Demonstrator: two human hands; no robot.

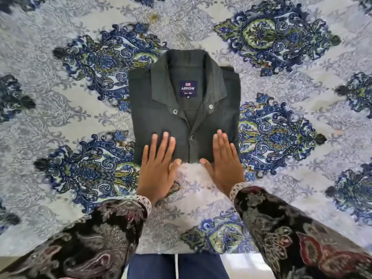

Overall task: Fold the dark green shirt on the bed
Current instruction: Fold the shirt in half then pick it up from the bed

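- The bed (60, 121) fills almost the whole view, covered in a pale grey sheet printed with large blue and green paisley medallions.
- At the near edge of the bed a strip of pale floor (241, 264) shows, with dark blue trousers (153, 266) in front of it.
- The shirt (159, 109) lies in the middle of the bed, folded into a neat rectangle, collar at the far end, front placket up, an "ARROW" label (188, 88) showing inside the neck.
- Two dark patterned sleeves (96, 234) with lace cuffs reach in from the near side.
- The left hand (159, 168) lies flat on the shirt's near left corner, fingers straight and spread, gripping nothing.
- The right hand (224, 164) lies flat on the near right corner, fingers straight and together.
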